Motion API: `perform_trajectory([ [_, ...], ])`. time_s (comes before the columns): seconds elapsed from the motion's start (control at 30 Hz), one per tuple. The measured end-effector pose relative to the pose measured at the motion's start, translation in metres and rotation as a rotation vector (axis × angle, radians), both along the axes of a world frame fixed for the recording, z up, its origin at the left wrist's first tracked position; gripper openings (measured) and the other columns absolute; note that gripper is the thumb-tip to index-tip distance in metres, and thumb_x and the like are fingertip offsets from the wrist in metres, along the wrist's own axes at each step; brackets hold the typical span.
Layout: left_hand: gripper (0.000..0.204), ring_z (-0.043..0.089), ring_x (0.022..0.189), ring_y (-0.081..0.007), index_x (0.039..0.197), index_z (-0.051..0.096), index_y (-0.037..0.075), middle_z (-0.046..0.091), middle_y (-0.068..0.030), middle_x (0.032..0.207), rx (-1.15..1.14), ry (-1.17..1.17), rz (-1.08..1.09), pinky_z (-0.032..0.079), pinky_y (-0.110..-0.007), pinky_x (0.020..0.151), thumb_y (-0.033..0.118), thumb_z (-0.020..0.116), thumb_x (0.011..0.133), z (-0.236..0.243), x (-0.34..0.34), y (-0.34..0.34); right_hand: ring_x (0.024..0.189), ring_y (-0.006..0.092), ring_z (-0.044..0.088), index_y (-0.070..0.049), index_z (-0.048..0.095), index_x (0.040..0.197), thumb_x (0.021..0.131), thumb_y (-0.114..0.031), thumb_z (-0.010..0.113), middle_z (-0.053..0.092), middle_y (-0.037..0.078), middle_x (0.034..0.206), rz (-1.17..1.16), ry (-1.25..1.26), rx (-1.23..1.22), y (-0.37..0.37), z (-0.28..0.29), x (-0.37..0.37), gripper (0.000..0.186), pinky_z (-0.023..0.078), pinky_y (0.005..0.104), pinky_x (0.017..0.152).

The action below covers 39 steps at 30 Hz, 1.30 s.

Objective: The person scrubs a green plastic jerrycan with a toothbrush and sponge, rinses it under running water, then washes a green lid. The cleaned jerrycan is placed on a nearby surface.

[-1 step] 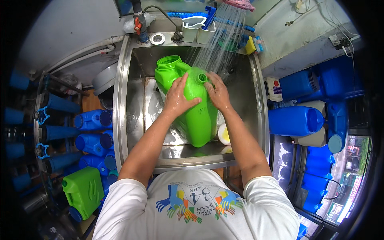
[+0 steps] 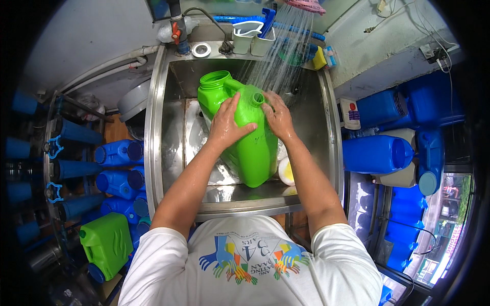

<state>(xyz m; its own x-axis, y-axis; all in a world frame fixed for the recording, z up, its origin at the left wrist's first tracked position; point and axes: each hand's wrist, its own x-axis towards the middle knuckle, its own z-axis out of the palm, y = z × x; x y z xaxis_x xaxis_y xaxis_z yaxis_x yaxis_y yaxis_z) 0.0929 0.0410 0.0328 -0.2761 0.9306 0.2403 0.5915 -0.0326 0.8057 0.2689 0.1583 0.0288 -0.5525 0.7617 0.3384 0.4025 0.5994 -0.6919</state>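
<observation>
A bright green jug [image 2: 250,158] with a handle, a wide threaded mouth and a narrower spout stands tilted in a steel sink [image 2: 153,178]. My left hand [image 2: 227,122] grips its upper left side, thumb across the front and fingers near the handle. My right hand [image 2: 277,117] holds the upper right side, fingertips by the small spout. Water streams from a pink shower head [image 2: 306,6] behind the jug. A round white-and-yellow object [image 2: 286,172] lies at the sink's right, partly hidden by my right forearm.
Blue containers [image 2: 115,153] and another green jug [image 2: 104,242] are stacked at left beside a rack of cylinders [image 2: 76,168]. More blue jugs [image 2: 372,153] crowd the right. On the back ledge are a pipe valve [image 2: 176,31], brush holders [image 2: 245,38] and sponges [image 2: 320,58].
</observation>
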Motion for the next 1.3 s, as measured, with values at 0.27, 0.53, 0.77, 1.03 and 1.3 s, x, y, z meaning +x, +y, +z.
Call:
perform_trajectory([
  [0.27,0.119,0.038,0.138,-0.044,0.157,0.019,0.009,0.033,-0.0276,0.151,-0.038,0.091,-0.03,0.036,-0.046,0.113,0.046,0.087,0.067,-0.019,-0.01,0.021,0.126,0.0417,0.052,-0.001,0.057,0.131,0.09,-0.038,0.065,0.058,0.027,0.13,-0.072,-0.143,0.237,0.015,0.007,-0.029,0.056,0.041,0.0449,0.107],
  [0.53,0.127,0.034,0.142,-0.042,0.159,0.013,0.014,0.027,-0.0279,0.155,-0.187,0.079,-0.029,0.036,-0.046,0.115,0.039,0.09,0.062,-0.004,-0.006,0.016,0.111,0.0402,0.063,-0.003,0.062,0.126,0.083,-0.045,0.07,0.066,0.024,0.119,-0.106,-0.291,-0.027,0.036,0.028,-0.065,0.061,0.049,0.0467,0.096],
  [0.77,0.125,0.036,0.141,-0.0416,0.159,0.014,0.019,0.028,-0.0257,0.155,-0.117,0.05,-0.052,0.036,-0.05,0.114,0.038,0.09,0.061,-0.004,-0.012,0.008,0.111,0.0394,0.064,-0.007,0.069,0.115,0.094,-0.039,0.058,0.067,0.021,0.119,0.156,-0.227,0.175,0.042,0.017,-0.079,0.04,0.051,0.0468,0.095],
  [1.03,0.115,0.045,0.135,-0.0388,0.154,0.031,0.015,0.039,-0.0207,0.151,-0.079,0.234,-0.297,0.039,-0.047,0.113,0.041,0.091,0.06,0.0,0.009,-0.017,0.107,0.0391,0.066,-0.005,0.07,0.118,0.088,-0.05,0.062,0.069,0.024,0.113,0.49,-1.025,-0.234,0.092,0.036,-0.078,0.054,0.05,0.0473,0.095],
  [1.3,0.085,0.049,0.131,-0.0399,0.149,0.038,0.006,0.048,-0.0251,0.142,-0.133,-0.045,0.072,0.041,-0.045,0.108,0.043,0.076,0.082,-0.035,-0.039,-0.002,0.081,0.0319,0.071,0.01,0.056,0.13,0.08,-0.041,0.078,0.071,0.027,0.09,0.099,-0.572,-0.314,0.029,0.017,-0.029,0.075,0.055,0.042,0.078],
])
